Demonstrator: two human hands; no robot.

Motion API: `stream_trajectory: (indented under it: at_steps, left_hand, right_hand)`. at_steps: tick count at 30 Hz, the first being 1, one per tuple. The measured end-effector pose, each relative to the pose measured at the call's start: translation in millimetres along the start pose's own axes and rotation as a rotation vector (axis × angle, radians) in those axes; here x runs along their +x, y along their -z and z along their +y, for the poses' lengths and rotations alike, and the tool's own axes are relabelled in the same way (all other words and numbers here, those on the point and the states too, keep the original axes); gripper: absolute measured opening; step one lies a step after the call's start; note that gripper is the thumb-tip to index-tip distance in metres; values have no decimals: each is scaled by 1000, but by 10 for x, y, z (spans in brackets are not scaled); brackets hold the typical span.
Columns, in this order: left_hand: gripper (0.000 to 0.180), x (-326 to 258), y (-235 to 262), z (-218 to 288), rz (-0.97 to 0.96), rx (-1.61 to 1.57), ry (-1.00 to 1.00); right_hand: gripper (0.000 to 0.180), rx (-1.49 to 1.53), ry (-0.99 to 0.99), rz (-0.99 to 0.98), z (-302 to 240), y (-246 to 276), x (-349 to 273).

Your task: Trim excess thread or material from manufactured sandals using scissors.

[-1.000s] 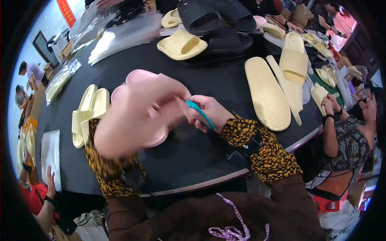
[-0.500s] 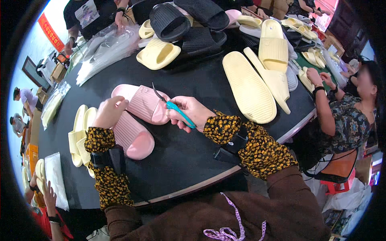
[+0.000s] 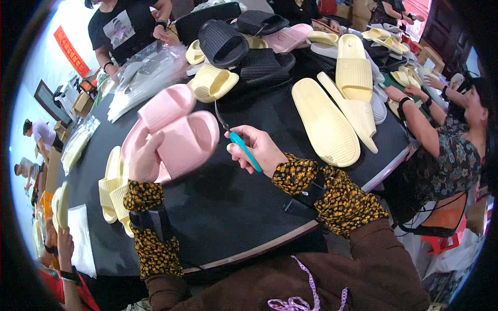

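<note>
My left hand [image 3: 143, 158] grips a pair of pink slippers [image 3: 174, 132] held together, soles facing each other, above the black round table [image 3: 233, 207]. My right hand [image 3: 259, 150] is closed on small scissors with a teal handle [image 3: 245, 150]; their thin dark blades [image 3: 222, 119] point up and left, close to the edge of the pink slippers. Both forearms wear yellow-and-black patterned sleeve covers.
Yellow slippers [image 3: 324, 122] lie sole-up to the right, a pale yellow pair [image 3: 111, 189] to the left. Black slippers [image 3: 223, 39] and more yellow ones pile at the back beside clear plastic bags [image 3: 142, 72]. Other people sit around the table, one on the right [image 3: 446, 150].
The pink slippers have been lifted and swung up and to the left with my left hand. My right hand with the scissors has drawn back from them a little.
</note>
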State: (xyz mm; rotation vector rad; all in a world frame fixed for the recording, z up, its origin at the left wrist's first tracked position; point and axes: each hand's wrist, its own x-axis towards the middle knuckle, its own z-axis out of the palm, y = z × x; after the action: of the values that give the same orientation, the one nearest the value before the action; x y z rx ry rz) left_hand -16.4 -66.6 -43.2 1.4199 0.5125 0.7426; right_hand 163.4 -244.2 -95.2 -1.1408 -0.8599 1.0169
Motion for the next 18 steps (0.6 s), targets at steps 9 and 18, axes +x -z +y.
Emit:
stream_trajectory:
  at_steps: [9,18]
  left_hand:
    - [44,-183,-247,254,83,-80,-178]
    - [55,-234,-321,281,113,58,-192]
  right_hand:
    - [48,-577,400,-29,38,-35,0]
    - [49,-694,315,22,78,5,29]
